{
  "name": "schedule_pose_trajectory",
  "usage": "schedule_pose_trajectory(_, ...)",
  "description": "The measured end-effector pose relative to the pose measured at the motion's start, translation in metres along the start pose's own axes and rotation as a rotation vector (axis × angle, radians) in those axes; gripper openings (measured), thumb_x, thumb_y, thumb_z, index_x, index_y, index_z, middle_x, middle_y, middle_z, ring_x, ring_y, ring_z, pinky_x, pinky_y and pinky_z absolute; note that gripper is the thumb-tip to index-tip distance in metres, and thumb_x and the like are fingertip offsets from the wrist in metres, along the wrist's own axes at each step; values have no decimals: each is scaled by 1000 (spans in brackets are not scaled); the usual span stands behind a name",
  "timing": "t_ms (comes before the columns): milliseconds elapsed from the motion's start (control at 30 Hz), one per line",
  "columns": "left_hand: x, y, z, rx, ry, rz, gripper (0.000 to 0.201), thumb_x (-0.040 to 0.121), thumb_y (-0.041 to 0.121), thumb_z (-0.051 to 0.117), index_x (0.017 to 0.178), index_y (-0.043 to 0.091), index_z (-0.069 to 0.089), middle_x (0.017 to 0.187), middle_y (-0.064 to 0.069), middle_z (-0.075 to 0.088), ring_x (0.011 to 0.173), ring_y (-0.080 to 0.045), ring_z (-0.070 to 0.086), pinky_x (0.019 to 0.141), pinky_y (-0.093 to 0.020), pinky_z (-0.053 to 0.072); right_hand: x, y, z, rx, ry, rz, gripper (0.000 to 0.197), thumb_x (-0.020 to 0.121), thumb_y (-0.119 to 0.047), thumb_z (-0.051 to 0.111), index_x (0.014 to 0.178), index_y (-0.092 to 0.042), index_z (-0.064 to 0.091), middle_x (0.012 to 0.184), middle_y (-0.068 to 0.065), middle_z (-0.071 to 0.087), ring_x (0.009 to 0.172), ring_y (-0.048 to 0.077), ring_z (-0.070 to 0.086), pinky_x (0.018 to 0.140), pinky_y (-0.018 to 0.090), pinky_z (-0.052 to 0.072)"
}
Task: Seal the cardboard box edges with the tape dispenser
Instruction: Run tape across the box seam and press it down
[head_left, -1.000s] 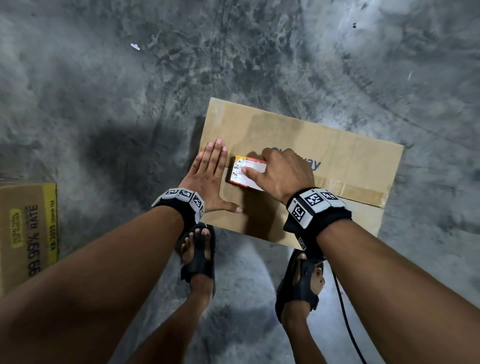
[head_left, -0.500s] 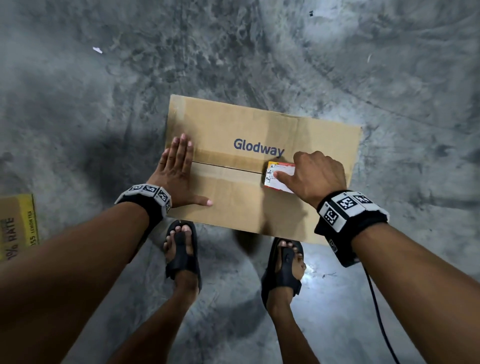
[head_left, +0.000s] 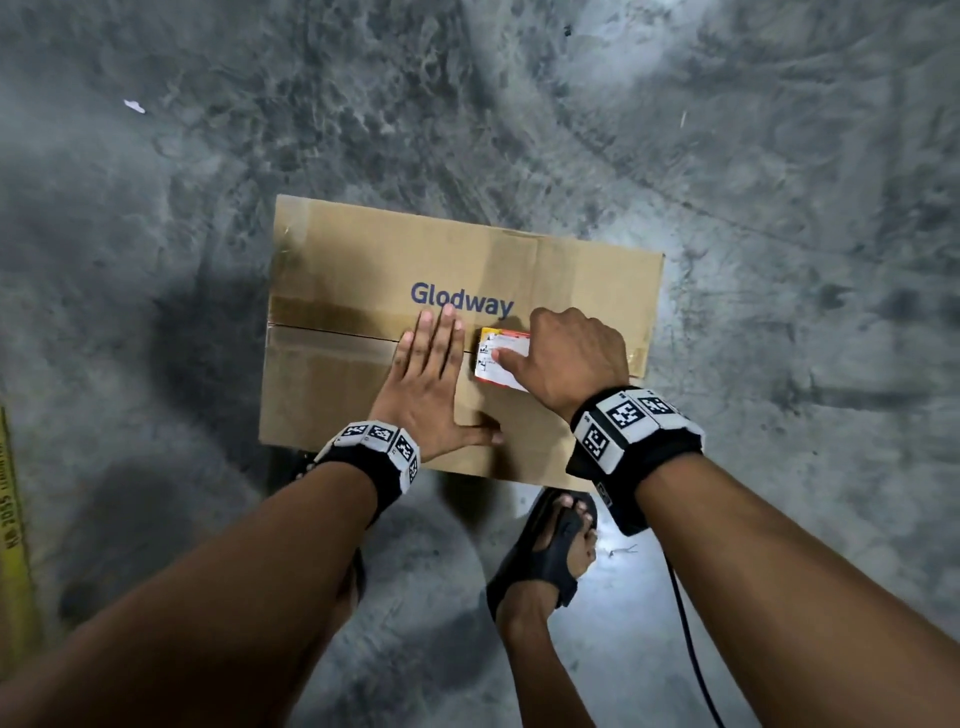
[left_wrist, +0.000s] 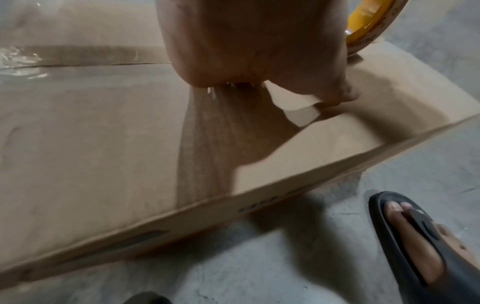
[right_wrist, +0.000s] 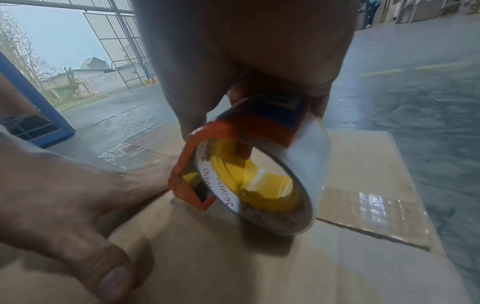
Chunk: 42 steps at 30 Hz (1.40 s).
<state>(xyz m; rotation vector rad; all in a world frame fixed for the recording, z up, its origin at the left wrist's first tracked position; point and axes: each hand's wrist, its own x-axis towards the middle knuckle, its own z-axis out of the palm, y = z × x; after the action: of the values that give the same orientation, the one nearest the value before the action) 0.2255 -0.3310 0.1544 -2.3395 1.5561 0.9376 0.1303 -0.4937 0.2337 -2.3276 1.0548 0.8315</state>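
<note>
A closed cardboard box printed "Glodway" lies on the concrete floor, with clear tape along the left part of its centre seam. My right hand grips the tape dispenser, an orange frame with a clear roll, standing on the seam right of centre. My left hand lies flat on the box just left of the dispenser, fingers straight over the taped seam, thumb spread toward me. In the left wrist view the palm hides the fingers.
My two feet in black sandals stand at the box's near edge. A yellow-printed carton sits at the far left. A black cable trails by my right arm. Bare concrete floor surrounds the box.
The dispenser has run rightward along the seam, laying tape. My left hand slid from the box's left end to just behind the dispenser.
</note>
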Motion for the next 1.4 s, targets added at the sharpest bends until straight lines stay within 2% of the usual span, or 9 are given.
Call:
schedule_pose_trajectory(333, 2, 1, 3, 54, 0, 19, 148, 51, 103, 36, 154, -1, 15, 165, -17, 8, 153, -34, 6, 122, -51, 14, 2, 19, -3, 113, 0, -75, 44, 91, -56, 59, 124, -27, 66, 117, 8, 68, 107, 30, 65, 82, 35, 46)
schedule_pose_trajectory(566, 6, 9, 1, 51, -89, -40, 150, 49, 102, 41, 154, 9, -14, 163, -7, -22, 150, -27, -21, 123, -46, -4, -25, 99, -15, 122, -52, -29, 49, 91, -60, 58, 122, -22, 64, 119, 12, 65, 111, 33, 62, 84, 37, 46)
schedule_pose_trajectory(700, 7, 9, 0, 51, -94, -61, 148, 50, 103, 36, 152, 11, -21, 160, -4, -30, 149, -25, -26, 123, -47, -5, -48, 190, -24, 18, -78, 114, 51, 88, -66, 56, 111, -21, 63, 111, 13, 67, 104, 35, 64, 81, 40, 49)
schedule_pose_trajectory(800, 7, 9, 1, 54, -94, -63, 148, 51, 104, 34, 152, 12, -23, 161, -6, -28, 149, -26, -26, 123, -48, -4, -54, 223, -27, -12, -72, 190, 55, 87, -68, 56, 109, -19, 65, 108, 15, 67, 101, 36, 64, 79, 39, 48)
schedule_pose_trajectory(933, 8, 8, 2, 42, -94, -62, 147, 50, 104, 34, 149, 14, -29, 161, -5, -30, 148, -25, -29, 123, -47, -7, -39, 209, -15, -67, -79, 153, 51, 92, -60, 55, 114, -15, 63, 115, 15, 66, 105, 35, 63, 77, 37, 44)
schedule_pose_trajectory(1066, 8, 5, 5, 33, -99, -50, 149, 51, 102, 38, 152, 10, -21, 161, -7, -29, 148, -27, -28, 122, -47, -8, -20, 181, -1, -69, -63, 119, 44, 94, -51, 56, 113, -12, 63, 115, 15, 65, 108, 35, 62, 83, 38, 45)
schedule_pose_trajectory(1200, 9, 4, 6, 27, -75, -33, 150, 51, 101, 39, 153, 8, -17, 160, -7, -29, 148, -28, -27, 122, -47, -9, -8, 165, 0, -125, -10, 118, 35, 92, -43, 61, 106, -11, 66, 108, 13, 67, 103, 35, 64, 77, 36, 43)
schedule_pose_trajectory(1299, 8, 4, 5, 20, -76, -23, 151, 51, 101, 41, 153, 7, -18, 161, -8, -29, 148, -28, -27, 122, -47, -11, -7, 159, 9, -208, -79, 136, 24, 87, -30, 63, 102, -13, 70, 101, 9, 70, 95, 32, 69, 68, 32, 40)
schedule_pose_trajectory(1399, 7, 0, 4, 0, -55, -14, 151, 51, 100, 44, 153, 8, -18, 161, -8, -28, 149, -29, -27, 121, -46, -12, -10, 159, 30, -176, -93, 208, 26, 89, -29, 60, 105, -12, 70, 106, 10, 70, 97, 32, 69, 70, 33, 41)
